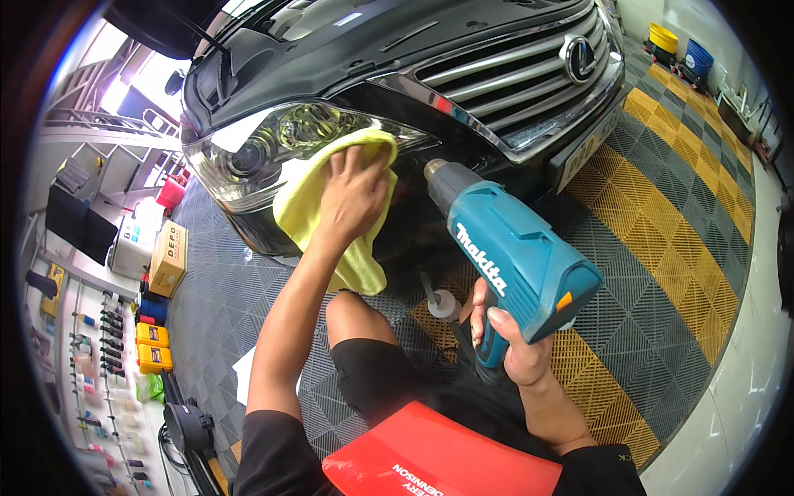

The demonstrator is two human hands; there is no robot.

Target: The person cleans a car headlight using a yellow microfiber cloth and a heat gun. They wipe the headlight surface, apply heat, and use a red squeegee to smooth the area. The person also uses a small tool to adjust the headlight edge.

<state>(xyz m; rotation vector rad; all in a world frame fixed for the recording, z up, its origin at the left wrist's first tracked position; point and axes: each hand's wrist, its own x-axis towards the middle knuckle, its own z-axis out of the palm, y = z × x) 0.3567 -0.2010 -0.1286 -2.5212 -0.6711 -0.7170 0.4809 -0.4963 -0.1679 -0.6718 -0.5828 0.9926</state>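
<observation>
My left hand [357,192] presses a yellow cloth [310,207] against the lower edge of the car's headlight [273,149], fingers curled into the fabric. The cloth's loose end hangs down below my wrist. In my right hand [517,347] is a teal heat gun [517,240], held by its handle with the fingers wrapped round. Its metal nozzle [442,180] points at the black front bumper [455,136], just right of the cloth. Whether the heat gun is running cannot be seen.
The chrome grille [504,74] fills the upper right. A white bottle [444,304] stands on the grey and yellow tiled floor [645,207] below the bumper. Cardboard box [169,258], yellow jugs [154,347] and bottle shelves line the left. Yellow [662,38] and blue buckets [699,59] stand far right.
</observation>
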